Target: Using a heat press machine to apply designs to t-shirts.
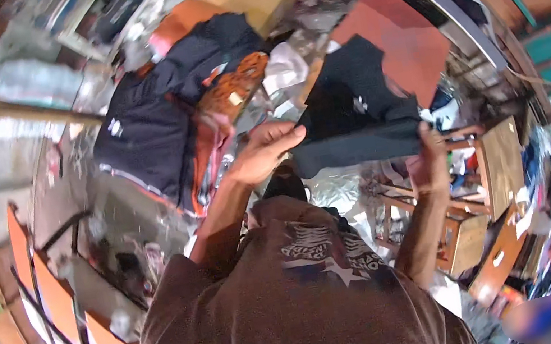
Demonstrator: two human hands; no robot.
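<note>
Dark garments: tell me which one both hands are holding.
The flat black garment on the right, gripped by the left hand and right hand. The other dark garment lies heaped to the left, with orange cloth, untouched.

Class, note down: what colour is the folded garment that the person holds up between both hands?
Black, or very dark, with a small pale mark: the folded garment. The head view shows it.

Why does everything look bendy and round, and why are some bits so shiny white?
In the head view, the fisheye lens curves straight edges toward the black rim. Glare whitens the crinkly plastic wrap below the dark garment, which the left hand and right hand hold. The left edge of the head view is washed out and blurry, while the middle is fairly sharp.
</note>
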